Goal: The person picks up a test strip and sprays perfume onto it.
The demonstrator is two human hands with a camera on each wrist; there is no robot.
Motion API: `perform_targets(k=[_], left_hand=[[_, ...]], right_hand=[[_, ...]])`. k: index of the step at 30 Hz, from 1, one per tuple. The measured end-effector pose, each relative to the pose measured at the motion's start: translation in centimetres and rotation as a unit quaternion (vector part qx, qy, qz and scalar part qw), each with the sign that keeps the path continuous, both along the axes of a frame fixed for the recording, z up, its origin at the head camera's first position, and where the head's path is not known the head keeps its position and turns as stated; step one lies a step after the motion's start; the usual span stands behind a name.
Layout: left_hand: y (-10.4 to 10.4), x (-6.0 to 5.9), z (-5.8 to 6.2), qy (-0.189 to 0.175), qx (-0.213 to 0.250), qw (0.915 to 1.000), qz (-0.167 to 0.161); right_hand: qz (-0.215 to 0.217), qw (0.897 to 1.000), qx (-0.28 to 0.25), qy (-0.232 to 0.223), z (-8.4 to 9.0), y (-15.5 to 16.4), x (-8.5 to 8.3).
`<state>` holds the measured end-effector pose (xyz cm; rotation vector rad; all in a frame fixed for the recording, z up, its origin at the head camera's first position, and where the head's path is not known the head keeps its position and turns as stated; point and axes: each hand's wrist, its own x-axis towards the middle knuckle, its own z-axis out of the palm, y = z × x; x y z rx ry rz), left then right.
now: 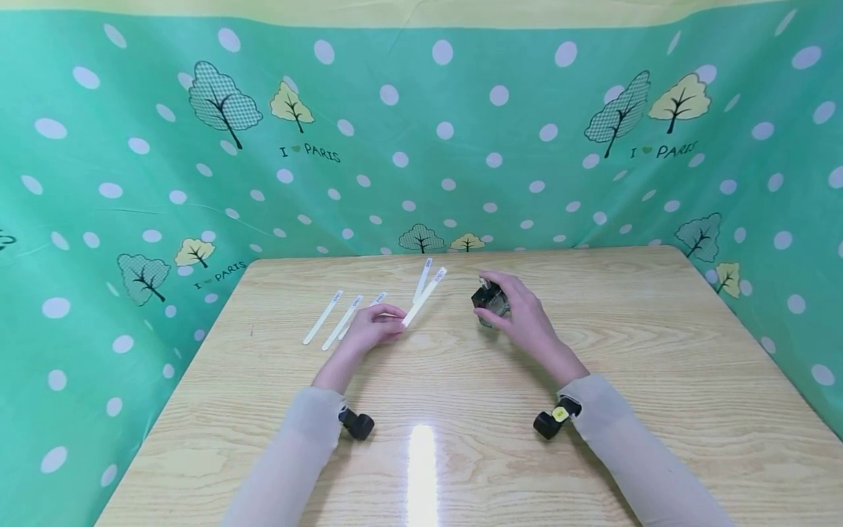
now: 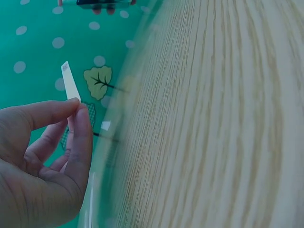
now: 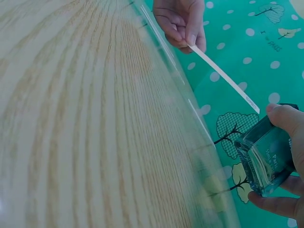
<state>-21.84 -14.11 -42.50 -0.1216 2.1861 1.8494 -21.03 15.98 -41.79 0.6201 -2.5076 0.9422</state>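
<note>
My left hand [image 1: 371, 329] pinches the near end of a white paper test strip [image 1: 424, 296] between thumb and fingertips. The strip slants up and away to the right, its printed end uppermost; it also shows in the left wrist view as a white strip [image 2: 70, 83]. In my right hand [image 1: 525, 313] is a small perfume bottle [image 1: 489, 298] of clear glass with a dark upper part. The index fingertip lies at its top and the thumb curls round the near side. Lettering shows on the bottle [image 3: 266, 154] in the right wrist view. A gap separates bottle and strip.
Several more test strips lie on the wooden table [image 1: 461, 395]: one strip [image 1: 323, 318] at the left, others beside and behind my left hand, and another strip [image 1: 422, 279] behind the held one. A green dotted curtain [image 1: 448, 183] borders the table's back and sides.
</note>
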Motion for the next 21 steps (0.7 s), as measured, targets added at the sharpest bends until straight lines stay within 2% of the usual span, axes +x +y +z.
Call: perform_targets(k=[21], left_hand=[[1.3,0.4,0.1,0.000,-0.018,0.9994,-0.028]], right_hand=[[0.005,1.000,0.005,0.008,-0.3,-0.2,-0.2]])
